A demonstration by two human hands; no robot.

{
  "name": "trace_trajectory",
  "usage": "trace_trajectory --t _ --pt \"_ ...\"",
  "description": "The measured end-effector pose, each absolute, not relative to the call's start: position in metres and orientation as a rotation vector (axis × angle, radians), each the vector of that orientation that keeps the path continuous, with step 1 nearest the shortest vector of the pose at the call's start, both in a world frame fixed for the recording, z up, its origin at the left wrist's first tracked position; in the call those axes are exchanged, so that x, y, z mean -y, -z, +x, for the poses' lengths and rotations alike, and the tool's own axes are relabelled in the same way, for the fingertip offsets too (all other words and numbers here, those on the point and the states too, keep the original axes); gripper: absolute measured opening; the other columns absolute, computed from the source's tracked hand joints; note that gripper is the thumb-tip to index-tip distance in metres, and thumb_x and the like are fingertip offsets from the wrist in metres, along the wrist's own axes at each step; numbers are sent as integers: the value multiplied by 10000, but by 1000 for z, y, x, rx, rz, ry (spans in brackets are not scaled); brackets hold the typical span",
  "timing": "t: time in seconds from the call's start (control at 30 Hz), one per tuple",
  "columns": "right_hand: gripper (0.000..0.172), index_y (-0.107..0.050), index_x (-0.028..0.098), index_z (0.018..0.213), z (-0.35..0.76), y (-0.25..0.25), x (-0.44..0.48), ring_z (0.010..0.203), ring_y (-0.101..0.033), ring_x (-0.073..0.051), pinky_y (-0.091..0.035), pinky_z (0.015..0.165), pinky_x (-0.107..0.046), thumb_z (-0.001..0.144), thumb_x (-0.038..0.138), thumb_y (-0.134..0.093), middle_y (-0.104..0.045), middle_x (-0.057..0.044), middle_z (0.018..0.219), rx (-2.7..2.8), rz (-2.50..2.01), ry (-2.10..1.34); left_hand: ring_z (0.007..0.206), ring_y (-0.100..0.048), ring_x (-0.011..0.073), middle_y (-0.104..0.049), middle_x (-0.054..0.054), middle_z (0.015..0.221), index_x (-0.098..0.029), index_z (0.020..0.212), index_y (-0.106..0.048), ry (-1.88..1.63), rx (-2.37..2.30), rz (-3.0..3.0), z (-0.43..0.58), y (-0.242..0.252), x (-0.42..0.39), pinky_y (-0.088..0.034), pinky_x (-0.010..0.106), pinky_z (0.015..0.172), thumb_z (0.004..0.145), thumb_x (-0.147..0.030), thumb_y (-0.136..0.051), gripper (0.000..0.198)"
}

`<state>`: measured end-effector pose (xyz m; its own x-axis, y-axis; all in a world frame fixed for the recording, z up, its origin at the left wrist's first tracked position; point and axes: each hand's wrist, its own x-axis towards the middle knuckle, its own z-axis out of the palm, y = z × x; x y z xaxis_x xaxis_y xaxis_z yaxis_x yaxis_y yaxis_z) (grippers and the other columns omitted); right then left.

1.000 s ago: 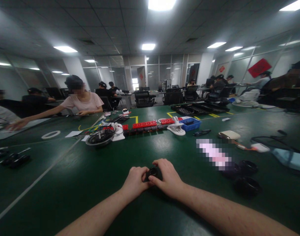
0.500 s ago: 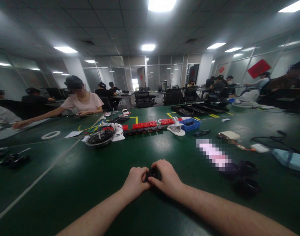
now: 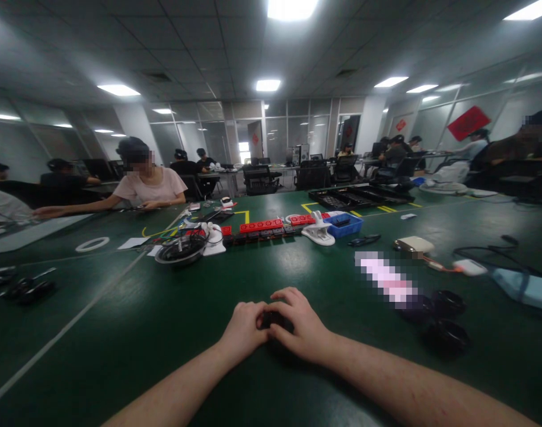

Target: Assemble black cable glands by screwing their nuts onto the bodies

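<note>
Near the front middle of the table, a small black round part point(image 3: 275, 320) sits between my two hands, mostly covered by fingers. My left hand point(image 3: 244, 326) is closed on its left side, thumb and fingers curled around it. From the right, my right hand point(image 3: 304, 326) reaches over the part with curved fingers, its thumb low on the near side and its fingers on the far side. Several similar black round pieces, one of them a black ring-shaped piece point(image 3: 446, 337), lie to the right of my right forearm.
Ahead stand a row of red and black blocks point(image 3: 262, 228), a blue bin point(image 3: 344, 225), a white clamp point(image 3: 318, 231) and a metal bowl point(image 3: 179, 252) of cables. A light-blue pouch point(image 3: 524, 287) lies at right. Across the table a person point(image 3: 149, 184) sits reaching left.
My right hand's fingers have spread and shifted slightly over the black part, covering more of it. My left hand stays in place. The person opposite has drawn the outstretched arm in slightly.
</note>
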<state>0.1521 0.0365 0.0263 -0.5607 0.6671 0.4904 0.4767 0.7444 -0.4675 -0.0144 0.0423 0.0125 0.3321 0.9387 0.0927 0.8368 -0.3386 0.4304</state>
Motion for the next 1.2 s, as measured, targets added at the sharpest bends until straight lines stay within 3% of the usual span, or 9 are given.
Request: trace_trajectory --t 0.67,0.9,1.2 --pt "162 -653 223 783 154 -24 -40 1045 -398 -214 -339 886 -386 706 140 -538 -496 -47 1069 2154 -772 -494 580 -423 117 -452 -59 574 -184 574 -421 -498 -1576 2286 -13 -13 -42 -274 226 597 646 -398 -569 270" --pt "146 -640 192 628 154 -22 -40 1036 -400 -217 -339 884 -389 712 148 -529 -513 -51 1053 2162 -839 -436 547 -404 108 -430 -64 546 -183 561 -412 -527 -1586 2251 -12 -16 -42 -273 220 575 654 -374 -559 258" --pt "111 -555 175 600 154 -17 -48 984 -431 -201 -359 851 -377 709 160 -560 -518 -53 995 2115 -1038 -336 558 -414 111 -445 -58 557 -180 556 -417 -571 -1591 2207 -15 -12 -43 -260 215 542 648 -434 -580 315"
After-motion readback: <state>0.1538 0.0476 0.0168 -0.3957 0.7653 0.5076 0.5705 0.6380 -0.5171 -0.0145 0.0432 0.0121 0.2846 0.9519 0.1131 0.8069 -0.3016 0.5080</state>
